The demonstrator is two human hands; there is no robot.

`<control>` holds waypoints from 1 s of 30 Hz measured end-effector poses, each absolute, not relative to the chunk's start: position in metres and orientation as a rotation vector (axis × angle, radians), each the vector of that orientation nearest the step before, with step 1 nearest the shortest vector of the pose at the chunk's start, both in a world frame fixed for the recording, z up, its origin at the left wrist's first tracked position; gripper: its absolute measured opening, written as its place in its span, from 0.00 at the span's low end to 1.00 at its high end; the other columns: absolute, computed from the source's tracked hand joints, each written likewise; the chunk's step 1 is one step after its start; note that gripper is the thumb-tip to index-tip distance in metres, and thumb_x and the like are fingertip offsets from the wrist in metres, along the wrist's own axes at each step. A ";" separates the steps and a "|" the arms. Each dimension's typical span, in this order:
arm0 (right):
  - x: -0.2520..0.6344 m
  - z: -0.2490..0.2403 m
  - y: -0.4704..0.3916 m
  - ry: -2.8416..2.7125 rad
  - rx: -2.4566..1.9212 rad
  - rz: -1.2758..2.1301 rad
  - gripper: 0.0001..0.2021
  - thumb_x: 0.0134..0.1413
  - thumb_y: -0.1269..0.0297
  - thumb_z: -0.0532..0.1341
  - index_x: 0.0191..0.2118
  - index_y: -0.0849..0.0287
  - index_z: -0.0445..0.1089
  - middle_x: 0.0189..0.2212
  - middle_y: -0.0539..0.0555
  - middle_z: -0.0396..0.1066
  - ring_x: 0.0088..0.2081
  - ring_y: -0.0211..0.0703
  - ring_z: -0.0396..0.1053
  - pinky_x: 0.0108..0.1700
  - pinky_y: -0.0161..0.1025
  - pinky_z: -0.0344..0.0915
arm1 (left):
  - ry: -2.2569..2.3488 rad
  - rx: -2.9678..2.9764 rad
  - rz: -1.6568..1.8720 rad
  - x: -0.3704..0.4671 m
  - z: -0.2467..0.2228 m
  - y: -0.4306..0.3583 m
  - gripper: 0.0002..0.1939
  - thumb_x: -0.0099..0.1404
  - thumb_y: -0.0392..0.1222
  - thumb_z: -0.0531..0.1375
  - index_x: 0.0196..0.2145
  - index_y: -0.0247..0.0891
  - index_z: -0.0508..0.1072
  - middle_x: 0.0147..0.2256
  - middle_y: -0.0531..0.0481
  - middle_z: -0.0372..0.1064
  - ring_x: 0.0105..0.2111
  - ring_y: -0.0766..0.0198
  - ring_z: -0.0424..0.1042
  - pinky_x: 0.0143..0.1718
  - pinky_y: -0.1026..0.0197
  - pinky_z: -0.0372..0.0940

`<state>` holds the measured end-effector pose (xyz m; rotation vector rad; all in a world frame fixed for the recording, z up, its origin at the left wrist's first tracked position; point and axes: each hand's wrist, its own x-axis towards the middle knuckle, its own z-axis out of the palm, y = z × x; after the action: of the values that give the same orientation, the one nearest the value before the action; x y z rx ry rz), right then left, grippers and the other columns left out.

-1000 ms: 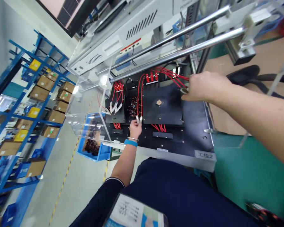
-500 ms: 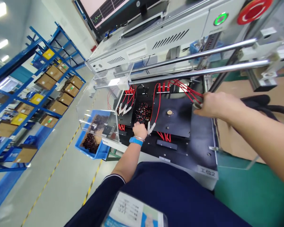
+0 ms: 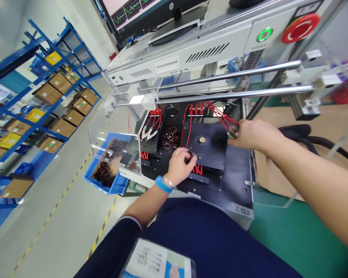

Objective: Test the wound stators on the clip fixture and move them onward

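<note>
My left hand [image 3: 180, 164], with a blue band at its wrist, pinches a small dark part [image 3: 188, 157] over the near left edge of a black plate [image 3: 211, 144]. A round tan knob [image 3: 202, 139] stands at the plate's middle. Closed around clips on several red wires [image 3: 222, 116], my right hand [image 3: 248, 134] hovers at the plate's right side. Several small round dark parts with copper [image 3: 171, 138] lie left of the plate. Further left, white clips [image 3: 148, 133] hang on red wires over a second black plate.
Two metal rods [image 3: 220, 96] cross above the plates. A clear cover [image 3: 116, 143] stands at the left, a blue bin [image 3: 89, 173] beyond it. An emergency stop button [image 3: 301, 28] and a monitor [image 3: 130, 15] are at the back. Black cables lie on cardboard [image 3: 266, 166] at the right.
My left hand has risen rightward from the pile of small parts with one part in its fingers. My right hand still holds the wires. The green trace on the monitor now spans more of the graph.
</note>
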<state>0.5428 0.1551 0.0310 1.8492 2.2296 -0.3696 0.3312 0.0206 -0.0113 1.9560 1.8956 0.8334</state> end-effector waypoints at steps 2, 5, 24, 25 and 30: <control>0.544 0.029 0.155 2.226 1.854 -0.367 0.26 0.49 0.50 0.65 0.48 0.67 0.68 0.40 0.68 0.72 0.43 0.56 0.72 0.38 0.40 0.65 | 1.912 2.136 0.713 0.349 -0.007 0.062 0.09 0.64 0.44 0.60 0.28 0.38 0.69 0.45 0.43 0.70 0.48 0.58 0.70 0.52 0.57 0.65; 0.547 0.026 0.154 2.236 1.865 -0.366 0.26 0.51 0.51 0.62 0.48 0.68 0.68 0.40 0.68 0.72 0.43 0.57 0.73 0.39 0.41 0.67 | 2.002 2.292 0.420 0.367 -0.007 0.103 0.11 0.66 0.48 0.58 0.36 0.37 0.72 0.48 0.42 0.69 0.49 0.55 0.69 0.49 0.55 0.66; 0.500 -0.017 0.143 1.365 2.635 -2.686 0.12 0.40 0.64 0.70 0.26 0.61 0.67 0.16 0.48 0.61 0.16 0.32 0.54 0.15 0.31 0.52 | 1.550 2.293 1.078 0.332 -0.071 0.092 0.09 0.63 0.32 0.56 0.38 0.38 0.73 0.51 0.41 0.69 0.52 0.58 0.70 0.55 0.53 0.68; 0.498 -0.023 0.142 1.319 2.663 -2.737 0.11 0.39 0.64 0.70 0.25 0.61 0.67 0.16 0.49 0.62 0.16 0.32 0.54 0.14 0.30 0.52 | 1.533 2.274 1.106 0.332 -0.071 0.092 0.09 0.62 0.31 0.55 0.38 0.38 0.73 0.50 0.41 0.69 0.52 0.58 0.70 0.55 0.53 0.68; 0.494 -0.033 0.139 1.140 2.756 -2.846 0.10 0.39 0.66 0.69 0.25 0.62 0.68 0.18 0.50 0.64 0.17 0.32 0.56 0.14 0.29 0.53 | 1.429 2.314 1.077 0.331 -0.068 0.091 0.13 0.61 0.31 0.55 0.43 0.38 0.73 0.58 0.39 0.62 0.57 0.55 0.65 0.58 0.49 0.65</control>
<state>0.4940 0.1394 -0.0334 2.7556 1.1399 -2.8455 0.3307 0.0914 -0.0683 2.3135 1.4289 1.0773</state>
